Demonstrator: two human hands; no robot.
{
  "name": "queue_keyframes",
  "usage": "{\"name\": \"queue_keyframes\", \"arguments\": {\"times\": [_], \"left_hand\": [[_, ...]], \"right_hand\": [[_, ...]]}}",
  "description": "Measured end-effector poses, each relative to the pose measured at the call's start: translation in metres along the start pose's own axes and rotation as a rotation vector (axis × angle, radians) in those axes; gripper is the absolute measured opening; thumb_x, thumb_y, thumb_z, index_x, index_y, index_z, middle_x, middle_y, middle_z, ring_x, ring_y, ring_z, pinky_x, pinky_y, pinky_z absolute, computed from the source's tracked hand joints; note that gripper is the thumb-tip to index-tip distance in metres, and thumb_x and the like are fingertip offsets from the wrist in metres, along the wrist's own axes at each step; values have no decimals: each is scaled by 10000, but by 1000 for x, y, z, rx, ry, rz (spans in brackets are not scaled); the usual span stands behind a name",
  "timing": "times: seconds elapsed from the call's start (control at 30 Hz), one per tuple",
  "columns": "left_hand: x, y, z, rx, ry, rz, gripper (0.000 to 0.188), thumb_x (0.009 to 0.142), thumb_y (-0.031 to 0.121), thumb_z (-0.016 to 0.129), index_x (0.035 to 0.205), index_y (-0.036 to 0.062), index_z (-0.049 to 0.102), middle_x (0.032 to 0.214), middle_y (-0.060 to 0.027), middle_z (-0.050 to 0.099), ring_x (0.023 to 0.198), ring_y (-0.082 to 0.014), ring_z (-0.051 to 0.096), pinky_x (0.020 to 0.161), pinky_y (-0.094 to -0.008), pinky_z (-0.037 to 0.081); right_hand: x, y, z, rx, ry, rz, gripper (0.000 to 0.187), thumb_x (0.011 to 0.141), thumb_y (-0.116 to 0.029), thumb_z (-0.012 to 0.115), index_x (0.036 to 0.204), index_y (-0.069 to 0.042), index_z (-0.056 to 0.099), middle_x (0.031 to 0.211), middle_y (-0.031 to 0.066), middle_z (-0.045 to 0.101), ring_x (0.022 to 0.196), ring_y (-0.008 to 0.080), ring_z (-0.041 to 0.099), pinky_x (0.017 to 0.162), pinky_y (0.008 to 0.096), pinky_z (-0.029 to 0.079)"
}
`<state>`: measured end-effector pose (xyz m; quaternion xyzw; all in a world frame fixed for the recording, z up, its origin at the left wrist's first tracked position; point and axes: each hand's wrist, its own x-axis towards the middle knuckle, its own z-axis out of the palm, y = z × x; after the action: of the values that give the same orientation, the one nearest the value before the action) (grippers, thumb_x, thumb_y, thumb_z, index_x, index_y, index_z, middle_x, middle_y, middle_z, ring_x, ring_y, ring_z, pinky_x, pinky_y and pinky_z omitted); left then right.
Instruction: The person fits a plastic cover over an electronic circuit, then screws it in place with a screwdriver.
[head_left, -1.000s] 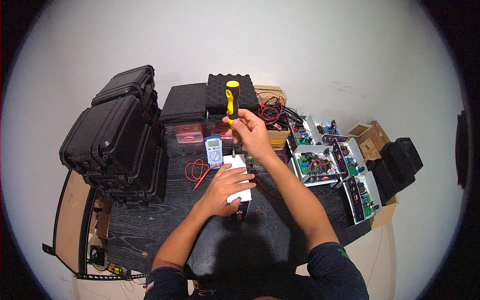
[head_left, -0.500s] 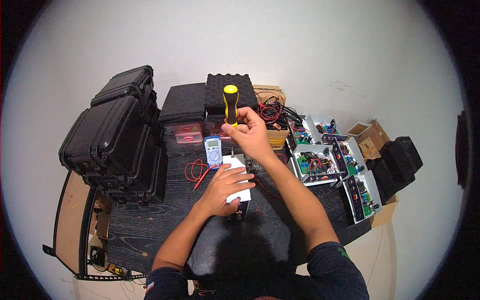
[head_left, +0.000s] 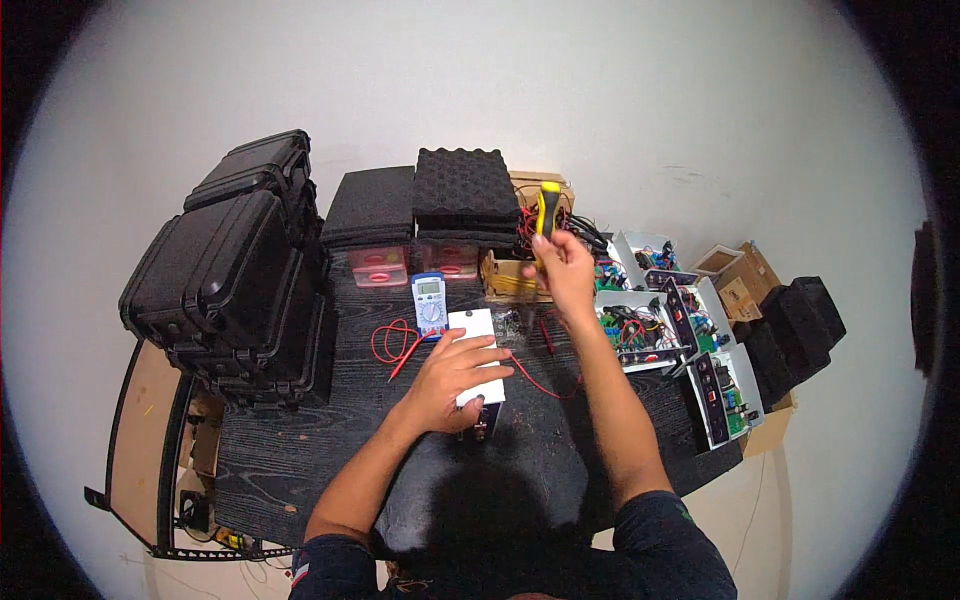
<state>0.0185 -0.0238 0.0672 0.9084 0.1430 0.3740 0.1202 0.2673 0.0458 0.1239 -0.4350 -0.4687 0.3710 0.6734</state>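
Left hand is lying spread on the white box, far screw possibly seated; right hand is gripping a screwdriver.

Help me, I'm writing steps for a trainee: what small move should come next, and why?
Probably inspect the dark round spot at the far end of the white box: the left grip lies across the box, the right grip holds the screwdriver off to its right, so the spot is uncovered, and I can't tell whether a screw sits flush there.
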Motion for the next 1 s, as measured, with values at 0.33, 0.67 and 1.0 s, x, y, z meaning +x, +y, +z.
{"name": "queue_keyframes", "arguments": {"times": [0.33,0.67,1.0], "left_hand": [[-2,-5,5,-13,-11,-19,565,777,292,561,1297,158,736,1431,-92,673,1375,-362,567,1196,-610,296],[3,-5,8,-8,-13,24,517,902,410,566,1311,134,721,1433,-107,660,1376,-382,552,1178,-613,316],[-20,-23,46,-126,-61,-219,1344,799,532,832,1667,1,-44,1711,-340,-122,1592,-529,-68,1276,-620,40]], "right_hand": [[-42,153,-97,-942,58,32,424,776,-265,892,1076,-22,717,761,144,714,720,333,720,678,453,559],[-36,171,-99,-1105,65,-131,343,833,-244,850,994,4,676,889,194,730,837,401,718,743,477,556],[-129,91,-61,-327,-260,-211,495,1090,-332,531,1417,40,558,1235,179,735,1026,205,711,901,334,543]]}}
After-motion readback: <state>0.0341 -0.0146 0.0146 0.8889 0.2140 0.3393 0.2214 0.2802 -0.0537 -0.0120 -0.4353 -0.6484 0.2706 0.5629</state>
